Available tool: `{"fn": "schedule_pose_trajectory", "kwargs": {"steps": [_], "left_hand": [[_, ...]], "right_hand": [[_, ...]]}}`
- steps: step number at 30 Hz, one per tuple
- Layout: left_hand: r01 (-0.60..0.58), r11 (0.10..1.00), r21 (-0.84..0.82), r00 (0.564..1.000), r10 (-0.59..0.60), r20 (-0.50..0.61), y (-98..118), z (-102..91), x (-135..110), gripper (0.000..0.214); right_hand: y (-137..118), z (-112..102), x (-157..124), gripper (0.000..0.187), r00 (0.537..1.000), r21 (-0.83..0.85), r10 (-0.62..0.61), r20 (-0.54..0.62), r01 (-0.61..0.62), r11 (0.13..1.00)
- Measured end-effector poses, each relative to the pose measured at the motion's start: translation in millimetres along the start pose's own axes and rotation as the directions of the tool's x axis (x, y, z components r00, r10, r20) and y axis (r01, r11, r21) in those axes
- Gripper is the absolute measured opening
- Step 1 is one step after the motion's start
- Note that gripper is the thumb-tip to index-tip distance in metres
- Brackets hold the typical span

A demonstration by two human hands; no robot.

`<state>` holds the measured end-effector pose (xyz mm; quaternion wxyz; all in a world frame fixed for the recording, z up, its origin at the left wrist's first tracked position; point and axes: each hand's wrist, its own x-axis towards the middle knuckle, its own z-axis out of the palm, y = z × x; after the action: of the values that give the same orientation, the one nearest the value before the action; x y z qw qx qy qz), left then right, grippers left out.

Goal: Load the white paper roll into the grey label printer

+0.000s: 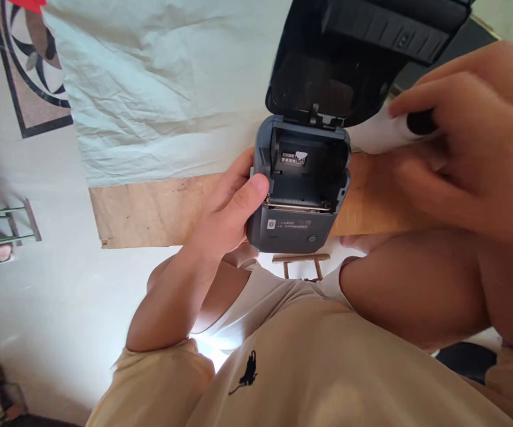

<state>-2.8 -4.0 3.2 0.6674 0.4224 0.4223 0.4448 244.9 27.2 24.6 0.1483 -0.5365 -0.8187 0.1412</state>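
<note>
My left hand (232, 207) is closed around the left side of a dark grey portable label printer (292, 237), its thumb pressed on the top edge. The printer's black lid (318, 83) stands swung up, so the paper bay (303, 178) shows with no roll inside. A small printed sticker is on the bay's inner wall, and a power button sits at the near end. To the right of the printer, my right hand (474, 142) grips a white paper roll (381, 133) with a dark core end. Part of the roll is hidden behind the fingers and lid.
A wooden table (149, 213) lies under the printer, partly covered by a wrinkled pale cloth (162, 89). Behind my right hand is a dark flat object (456, 50), partly hidden. A wooden stool (300, 258) and a green-railed stool (2, 225) stand on the floor.
</note>
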Motion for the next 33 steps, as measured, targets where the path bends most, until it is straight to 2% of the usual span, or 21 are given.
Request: {"fn": "schedule_pose_trajectory", "kwargs": {"steps": [2, 4, 8, 10, 13, 15, 17, 21, 24, 27, 31, 33], "left_hand": [[0.019, 1.000, 0.002, 1.000, -0.019, 0.011, 1.2, -0.8, 0.9, 0.039], [0.018, 1.000, -0.005, 1.000, -0.018, 0.008, 1.9, -0.7, 1.7, 0.040], [0.028, 1.000, 0.003, 0.999, -0.027, -0.041, 3.3, 1.7, 2.2, 0.043], [0.066, 0.998, 0.011, 0.997, -0.065, -0.040, 4.8, 2.7, 2.0, 0.047], [0.127, 0.992, 0.013, 0.992, -0.127, -0.005, 7.0, 3.5, 1.8, 0.052], [0.138, 0.990, 0.017, 0.990, -0.138, -0.017, 7.3, 3.7, 1.8, 0.050], [0.127, 0.992, 0.017, 0.992, -0.127, -0.027, 6.4, 3.7, 1.7, 0.049], [0.096, 0.995, 0.007, 0.995, -0.096, -0.008, 2.1, 2.4, 0.6, 0.052], [0.072, 0.997, 0.004, 0.997, -0.072, -0.012, -1.0, 0.9, 0.1, 0.047], [-0.006, 0.999, -0.040, 1.000, 0.005, -0.020, -1.9, 0.7, 1.0, 0.040], [0.038, 0.998, -0.046, 0.999, -0.039, -0.019, 1.7, 2.6, 2.0, 0.041], [0.066, 0.997, -0.038, 0.998, -0.067, -0.005, 3.5, 3.6, 1.5, 0.043]], "right_hand": [[-3.5, 1.6, 4.0, 0.044, 0.998, -0.096, -0.064, 0.003, 0.064, 0.993], [-3.6, 3.2, 6.4, 0.041, 0.998, -0.135, -0.054, -0.045, 0.047, 0.990], [-1.5, 3.0, 5.4, 0.043, 0.997, -0.019, -0.074, -0.021, 0.074, 0.997], [0.6, 2.4, 3.7, 0.046, 0.995, -0.036, -0.094, -0.026, 0.093, 0.995], [5.3, 2.3, 0.8, 0.042, 0.995, -0.116, -0.067, -0.072, 0.059, 0.992], [7.7, 2.7, -1.3, 0.041, 0.994, -0.089, -0.085, -0.065, 0.079, 0.993], [7.9, 3.7, -3.2, 0.045, 0.987, -0.068, -0.147, -0.056, 0.144, 0.987], [4.8, 6.5, -4.8, 0.044, 0.984, -0.141, -0.160, -0.082, 0.147, 0.979], [2.4, 9.4, -3.4, 0.048, 0.978, -0.073, -0.199, -0.056, 0.195, 0.978], [-0.3, 14.6, -0.7, 0.050, 0.972, -0.068, -0.233, -0.043, 0.230, 0.971], [-3.8, 18.0, 1.6, 0.047, 0.987, -0.098, -0.152, -0.047, 0.147, 0.984], [-3.8, 13.6, 1.1, 0.048, 0.996, -0.050, -0.082, -0.046, 0.079, 0.996]]}}
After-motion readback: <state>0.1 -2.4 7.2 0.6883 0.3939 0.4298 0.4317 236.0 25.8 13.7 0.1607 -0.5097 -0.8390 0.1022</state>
